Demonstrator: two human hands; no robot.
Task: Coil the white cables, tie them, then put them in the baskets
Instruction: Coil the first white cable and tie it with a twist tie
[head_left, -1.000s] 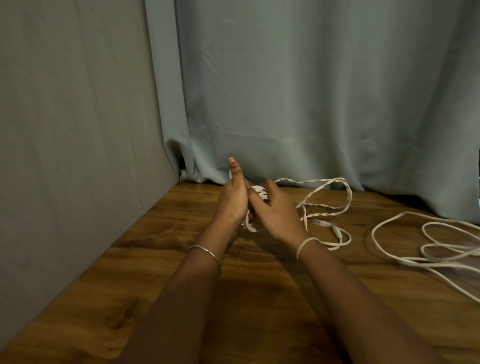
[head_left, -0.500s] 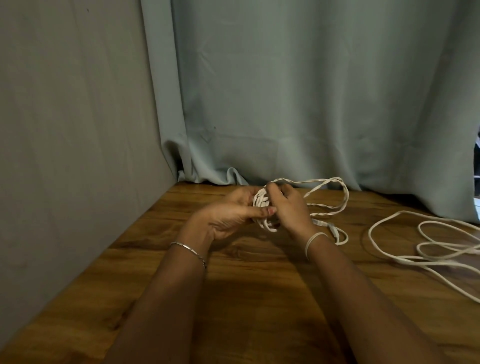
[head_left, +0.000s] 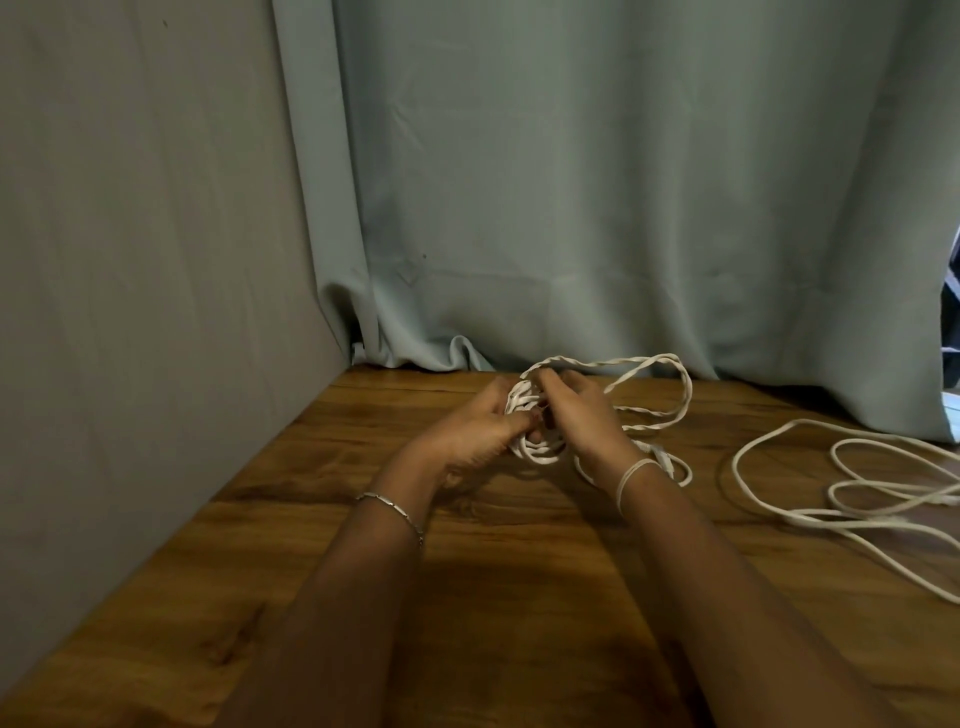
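Note:
A white twisted cable (head_left: 670, 400) is partly wound into a small coil (head_left: 535, 451) held between both hands above the wooden table (head_left: 467, 597). My left hand (head_left: 472, 436) grips the coil from the left, thumb across its front. My right hand (head_left: 582, 415) pinches the coil from the right, with a pale band around its wrist. The cable's loose end loops away to the right behind my right hand. A second white cable (head_left: 841, 493) lies uncoiled on the table at the right. No basket is in view.
A grey wall (head_left: 130, 312) closes the table's left side. A pale green curtain (head_left: 597, 182) hangs along the back edge. The second cable's loops run off the right edge of the view.
My left hand has turned from thumb-up to lying sideways around the coil. Both hands have shifted slightly right, and the coil now shows more clearly between them.

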